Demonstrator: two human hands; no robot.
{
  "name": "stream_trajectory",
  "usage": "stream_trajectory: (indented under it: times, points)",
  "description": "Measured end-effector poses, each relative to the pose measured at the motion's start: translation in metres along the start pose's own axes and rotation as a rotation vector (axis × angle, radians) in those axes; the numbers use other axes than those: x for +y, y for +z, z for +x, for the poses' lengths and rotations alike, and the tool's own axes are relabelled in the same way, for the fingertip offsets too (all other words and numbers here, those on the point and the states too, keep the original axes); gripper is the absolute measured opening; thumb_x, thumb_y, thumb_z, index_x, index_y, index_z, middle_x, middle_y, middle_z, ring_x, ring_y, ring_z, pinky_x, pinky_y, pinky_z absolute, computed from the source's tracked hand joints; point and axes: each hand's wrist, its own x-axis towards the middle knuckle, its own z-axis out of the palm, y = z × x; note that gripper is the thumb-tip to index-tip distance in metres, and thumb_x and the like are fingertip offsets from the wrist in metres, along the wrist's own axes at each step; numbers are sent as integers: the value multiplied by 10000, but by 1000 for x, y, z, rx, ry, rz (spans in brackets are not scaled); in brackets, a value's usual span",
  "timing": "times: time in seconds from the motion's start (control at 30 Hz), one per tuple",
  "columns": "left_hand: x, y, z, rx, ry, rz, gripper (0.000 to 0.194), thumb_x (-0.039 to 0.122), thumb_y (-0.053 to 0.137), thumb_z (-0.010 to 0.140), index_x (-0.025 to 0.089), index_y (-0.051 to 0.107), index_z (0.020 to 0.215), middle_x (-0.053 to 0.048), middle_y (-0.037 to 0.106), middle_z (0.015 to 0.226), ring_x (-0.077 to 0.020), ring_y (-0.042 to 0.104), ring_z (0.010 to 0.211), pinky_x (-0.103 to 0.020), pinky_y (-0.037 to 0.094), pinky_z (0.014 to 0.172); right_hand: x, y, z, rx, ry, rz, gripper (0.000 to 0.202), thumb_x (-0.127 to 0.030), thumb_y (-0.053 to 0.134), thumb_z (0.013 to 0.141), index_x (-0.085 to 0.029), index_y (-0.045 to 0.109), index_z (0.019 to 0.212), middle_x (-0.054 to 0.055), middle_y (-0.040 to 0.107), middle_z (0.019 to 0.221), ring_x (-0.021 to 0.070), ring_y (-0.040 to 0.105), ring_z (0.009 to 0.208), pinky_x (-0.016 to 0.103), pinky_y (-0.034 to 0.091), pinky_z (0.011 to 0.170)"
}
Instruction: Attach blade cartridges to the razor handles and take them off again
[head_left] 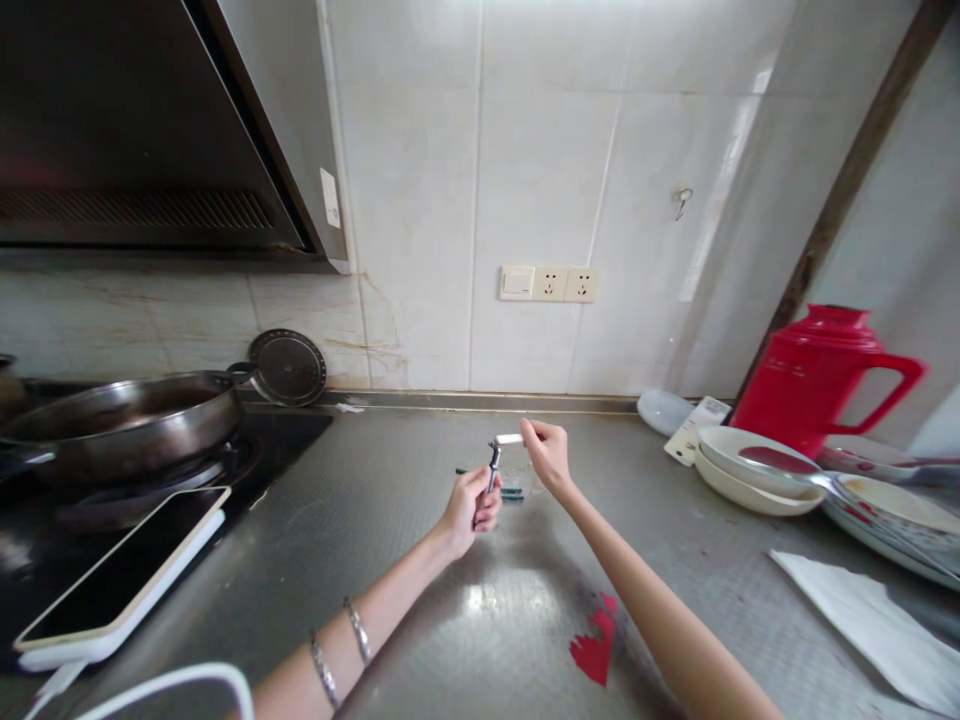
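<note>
Near the middle of the metal counter (420, 620), my left hand (471, 508) is closed around a slim dark and silver tool (493, 470), held upright with its head above the fingers. My right hand (547, 455) pinches a short white stick (510, 439), which points left with its tip at the tool's head. Whether the two touch is too small to tell. Thin dark green strips (511, 495) lie on the counter behind my left hand, partly hidden by it.
A pan (127, 425) sits on the stove at left, with a phone (124, 570) and white cable in front. At right stand a red thermos (806, 380), stacked bowls (757, 475) and a white paper (862, 620). Red scraps (596, 645) lie near the front.
</note>
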Motion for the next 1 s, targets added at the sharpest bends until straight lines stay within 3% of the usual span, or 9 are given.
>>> stream_trajectory:
  times: [0.43, 0.7, 0.87, 1.0]
  points:
    - [0, -1, 0, 2, 14, 31, 287, 441, 526, 766, 164, 454, 748, 91, 276, 484, -18, 161, 339, -146, 87, 305, 5, 2, -1, 6, -21, -45, 427, -399, 359, 819, -180, 284, 460, -36, 224, 489, 74, 239, 472, 216, 194, 476]
    - [2, -2, 1, 12, 121, 189, 307, 464, 522, 758, 162, 462, 754, 87, 304, 494, -23, 197, 343, -157, 128, 321, 37, -8, 0, -4, 156, -106, 443, -454, 359, 786, -175, 363, 441, -37, 252, 447, 86, 285, 444, 220, 201, 453]
    - [1, -8, 7, 61, 247, 335, 314, 466, 513, 763, 154, 505, 801, 74, 358, 506, -42, 293, 388, -176, 244, 386, 24, -18, 14, -80, 182, -116, 400, -417, 383, 730, -168, 429, 421, -33, 278, 397, 102, 335, 424, 217, 232, 442]
    - [2, -16, 11, 127, 364, 469, 295, 417, 539, 761, 146, 556, 876, 44, 451, 542, -74, 423, 497, -189, 303, 481, 1, -34, 30, -118, 112, -173, 380, -401, 402, 712, -166, 416, 414, -30, 303, 402, 97, 350, 427, 213, 239, 448]
